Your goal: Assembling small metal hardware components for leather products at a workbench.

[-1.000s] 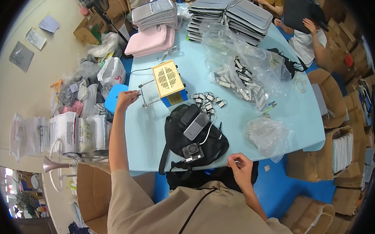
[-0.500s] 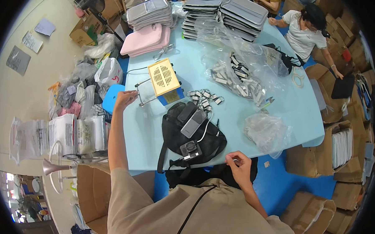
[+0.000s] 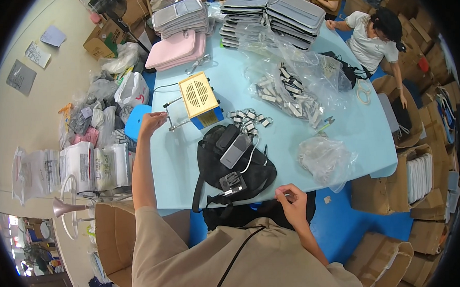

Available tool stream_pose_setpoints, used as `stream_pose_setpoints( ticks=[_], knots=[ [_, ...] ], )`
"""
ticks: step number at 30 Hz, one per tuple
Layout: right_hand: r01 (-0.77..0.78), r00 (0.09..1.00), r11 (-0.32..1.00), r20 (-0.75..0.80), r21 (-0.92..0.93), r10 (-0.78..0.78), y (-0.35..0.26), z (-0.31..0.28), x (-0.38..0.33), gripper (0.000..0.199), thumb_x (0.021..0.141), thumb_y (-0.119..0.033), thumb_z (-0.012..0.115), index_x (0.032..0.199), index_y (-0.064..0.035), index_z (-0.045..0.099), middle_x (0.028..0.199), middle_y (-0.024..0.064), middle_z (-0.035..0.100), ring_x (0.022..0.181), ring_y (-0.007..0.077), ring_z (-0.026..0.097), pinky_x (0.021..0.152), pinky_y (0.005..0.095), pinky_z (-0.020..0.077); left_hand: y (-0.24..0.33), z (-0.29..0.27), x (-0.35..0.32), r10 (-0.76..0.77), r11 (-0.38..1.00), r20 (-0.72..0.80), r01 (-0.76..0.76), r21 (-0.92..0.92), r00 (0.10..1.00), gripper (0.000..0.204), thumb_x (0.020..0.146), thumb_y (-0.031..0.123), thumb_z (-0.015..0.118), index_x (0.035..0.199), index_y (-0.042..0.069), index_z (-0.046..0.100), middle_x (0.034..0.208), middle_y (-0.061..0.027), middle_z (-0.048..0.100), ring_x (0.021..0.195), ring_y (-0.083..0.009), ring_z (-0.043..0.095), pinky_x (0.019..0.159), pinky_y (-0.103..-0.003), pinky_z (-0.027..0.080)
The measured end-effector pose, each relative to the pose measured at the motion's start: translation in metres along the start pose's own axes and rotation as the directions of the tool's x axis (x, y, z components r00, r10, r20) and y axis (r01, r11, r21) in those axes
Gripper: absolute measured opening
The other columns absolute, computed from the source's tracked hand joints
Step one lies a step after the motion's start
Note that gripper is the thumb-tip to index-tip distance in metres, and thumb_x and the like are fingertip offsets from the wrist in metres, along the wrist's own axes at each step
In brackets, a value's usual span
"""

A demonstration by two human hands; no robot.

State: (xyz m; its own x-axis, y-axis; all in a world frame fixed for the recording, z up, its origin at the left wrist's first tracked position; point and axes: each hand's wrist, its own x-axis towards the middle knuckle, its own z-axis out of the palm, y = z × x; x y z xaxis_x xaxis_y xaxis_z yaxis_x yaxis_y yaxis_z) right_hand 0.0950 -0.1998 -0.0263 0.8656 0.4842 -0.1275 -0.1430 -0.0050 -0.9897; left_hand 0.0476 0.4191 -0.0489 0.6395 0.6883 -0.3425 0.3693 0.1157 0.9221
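A yellow-topped box (image 3: pixel 198 94) stands on the worktop (image 3: pixel 284 152), the left hand (image 3: pixel 153 122) at its left-side metal frame (image 3: pixel 172 129), a black bag (image 3: pixel 211 163) before it, the right hand (image 3: pixel 294 200) well off to its near right, and I cannot tell whether their fingers (image 3: pixel 160 116) grip anything.

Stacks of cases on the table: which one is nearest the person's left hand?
The pink stack, nearer the left hand than the grey stacks behind it and to its right. It is the only pink one.
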Motion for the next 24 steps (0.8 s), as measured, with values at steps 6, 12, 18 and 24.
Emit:
stream_pose_setpoints(
  ticks=[6,12,18,24],
  knots=[
    [-0.003,1.0,1.0,-0.008,0.004,0.003,0.0024,-0.0019,-0.0004,0.007,0.094,-0.005,0.072,0.096,0.0013,0.069,0.087,0.0033,0.069,0.08,0.0106,0.067,0.071,0.0242,0.0528,0.005,0.0079,-0.0029,-0.003,1.0,-0.02,0.003,0.029,1.0,0.026,0.089,0.007,0.077,0.109,-0.01,0.073,0.097,-0.0103,0.073,0.083,-0.0162,0.07,0.081,-0.025,0.062],
    [0.005,1.0,1.0,-0.009,0.001,-0.005,0.0048,-0.0008,-0.0006,0.007,0.094,-0.005,0.073,0.096,0.0011,0.069,0.087,0.0029,0.068,0.08,0.0096,0.066,0.071,0.0236,0.0526,0.0082,0.0038,-0.0064,-0.009,0.999,0.002,0.009,0.039,1.0,0.027,0.09,0.009,0.077,0.109,-0.009,0.073,0.097,-0.0108,0.074,0.083,-0.016,0.07,0.078,-0.023,0.061],
    [0.031,1.0,0.999,0.004,-0.028,-0.031,0.0048,-0.0014,-0.0004,0.007,0.096,-0.004,0.07,0.094,0.0019,0.067,0.088,0.0044,0.068,0.079,0.0107,0.066,0.069,0.0244,0.0536,0.006,0.0028,-0.0036,0.013,0.999,-0.007,-0.012,0.051,1.0,0.027,0.088,0.008,0.077,0.109,-0.009,0.074,0.095,-0.01,0.074,0.081,-0.0153,0.07,0.075,-0.023,0.06],
    [0.01,1.0,1.0,-0.011,-0.003,-0.01,0.0043,-0.0028,-0.0006,0.007,0.094,-0.005,0.072,0.096,0.0014,0.069,0.088,0.0035,0.069,0.081,0.0103,0.067,0.071,0.0237,0.0531,0.0086,0.0061,-0.0024,-0.006,0.996,0.006,0.005,0.088,1.0,0.028,0.09,0.008,0.076,0.111,-0.01,0.072,0.099,-0.0092,0.073,0.083,-0.0129,0.067,0.083,-0.025,0.06]
  ],
)
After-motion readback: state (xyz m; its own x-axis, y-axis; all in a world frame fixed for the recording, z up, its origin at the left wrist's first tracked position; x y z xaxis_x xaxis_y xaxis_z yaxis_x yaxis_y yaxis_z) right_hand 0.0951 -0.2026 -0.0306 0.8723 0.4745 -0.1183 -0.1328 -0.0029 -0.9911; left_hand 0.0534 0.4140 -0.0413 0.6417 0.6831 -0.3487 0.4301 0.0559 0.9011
